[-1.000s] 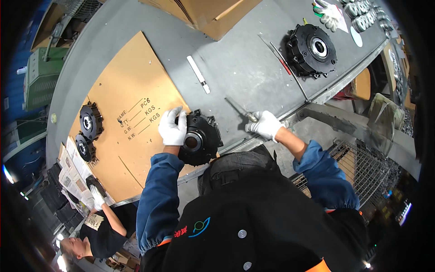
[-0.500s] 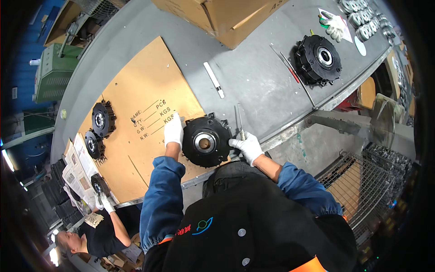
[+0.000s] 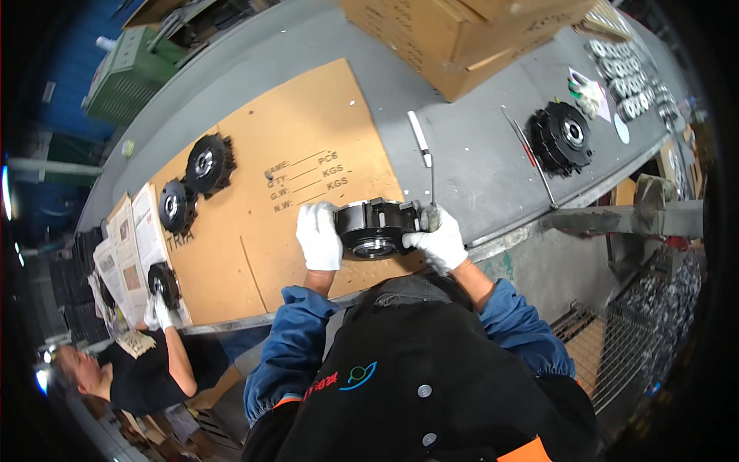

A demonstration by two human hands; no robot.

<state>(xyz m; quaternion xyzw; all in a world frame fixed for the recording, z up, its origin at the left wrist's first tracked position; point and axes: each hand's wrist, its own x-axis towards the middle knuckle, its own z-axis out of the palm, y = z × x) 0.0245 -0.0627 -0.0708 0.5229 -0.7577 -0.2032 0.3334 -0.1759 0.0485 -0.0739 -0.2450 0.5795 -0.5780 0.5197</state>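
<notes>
a black round part [image 3: 376,219] is between the person's two hands, tipped up on edge so that its ribbed rim shows, over the near edge of a flat cardboard sheet [image 3: 300,115]. the left hand [image 3: 319,236], white-gloved, is clamped on its left side. the right hand [image 3: 440,240], gloved too, is closed around a slim metal tool [image 3: 433,182], its fingers against the part's right side; the tool's shaft points away from the person, its tip near a white marker [image 3: 419,137] on the grey tabletop [image 3: 485,146].

farther right lies another black housing [image 3: 560,140], with thin rods [image 3: 531,158] beside it and metal rings [image 3: 625,81] beyond. a big carton [image 3: 446,38] stands at the back. two black discs [image 3: 209,164] sit at the sheet's left; past them, a co-worker's gloved hands [image 3: 159,314] touch a dark part [image 3: 163,283] by printed papers [image 3: 127,246].
</notes>
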